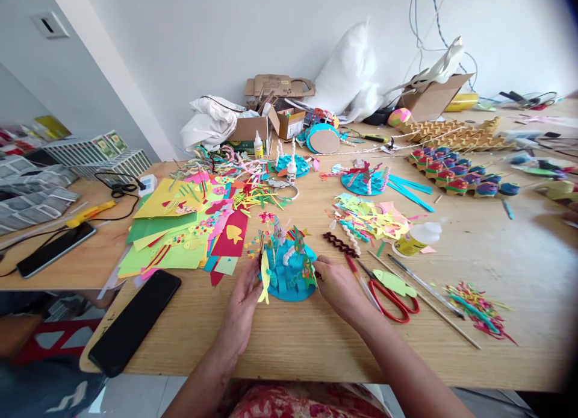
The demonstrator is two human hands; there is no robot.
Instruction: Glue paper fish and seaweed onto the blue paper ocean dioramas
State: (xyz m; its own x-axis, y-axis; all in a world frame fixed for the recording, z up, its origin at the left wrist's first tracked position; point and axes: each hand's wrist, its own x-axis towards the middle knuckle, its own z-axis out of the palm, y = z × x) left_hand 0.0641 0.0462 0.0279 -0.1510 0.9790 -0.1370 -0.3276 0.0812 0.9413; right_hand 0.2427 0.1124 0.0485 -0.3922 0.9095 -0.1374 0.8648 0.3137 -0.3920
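Note:
A round blue paper craft [289, 291] rests on the table in front of me, with paper fish and twisted chenille pieces standing on its base. My left hand [244, 303] is closed on its left edge, beside a yellow paper fish [265, 277]. At the opposite edge my right hand [338, 285] has its fingers closed, touching the craft by a green spotted paper fish [309, 272]; its fingertips are partly hidden. Red-handled scissors [392, 300] lie to the right of that hand, under a light green paper fish [394, 282]. Brown twisted chenille strips [341, 245] are just behind it.
Coloured paper sheets [167, 249] and a black phone [135, 321] lie on the left. Behind are similar blue crafts [365, 183], glue bottles [291, 171] and cardboard boxes [253, 129]. To the right are a tipped bottle [418, 237], a wooden stick [447, 317] and paper scraps [478, 309].

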